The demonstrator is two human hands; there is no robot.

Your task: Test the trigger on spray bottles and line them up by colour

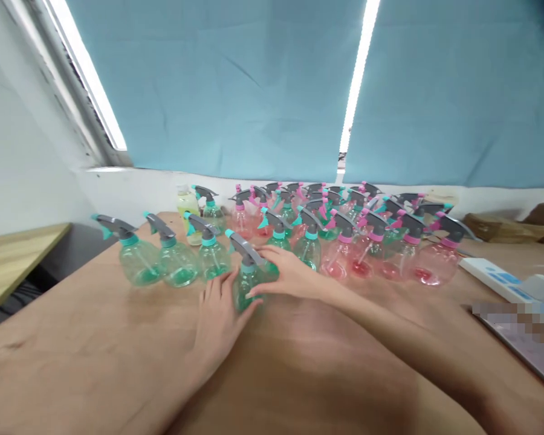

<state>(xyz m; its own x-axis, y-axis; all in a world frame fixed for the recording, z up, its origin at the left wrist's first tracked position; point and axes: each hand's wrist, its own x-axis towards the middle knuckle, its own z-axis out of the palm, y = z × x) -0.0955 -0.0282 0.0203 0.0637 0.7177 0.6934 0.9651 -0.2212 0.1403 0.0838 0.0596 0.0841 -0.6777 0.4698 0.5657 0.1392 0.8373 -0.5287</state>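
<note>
A green spray bottle (248,284) with a grey and teal trigger head stands between my hands, in front of the other bottles. My left hand (220,311) curls around its left side, and my right hand (285,272) grips it from the right with the thumb across the front. Just left of it, several green spray bottles (179,269) form a row. Behind my right hand are two more green spray bottles (309,249), followed rightward by pink spray bottles (340,258). Further back, pink and green bottles crowd together, partly hiding one another.
A bottle of yellowish liquid (188,208) stands at the back left. On the right lie a white power strip (496,279), a flat dark-edged item (517,344), partly blurred out, and brown packages (505,228). A blue curtain (254,90) hangs behind the wooden table (72,350).
</note>
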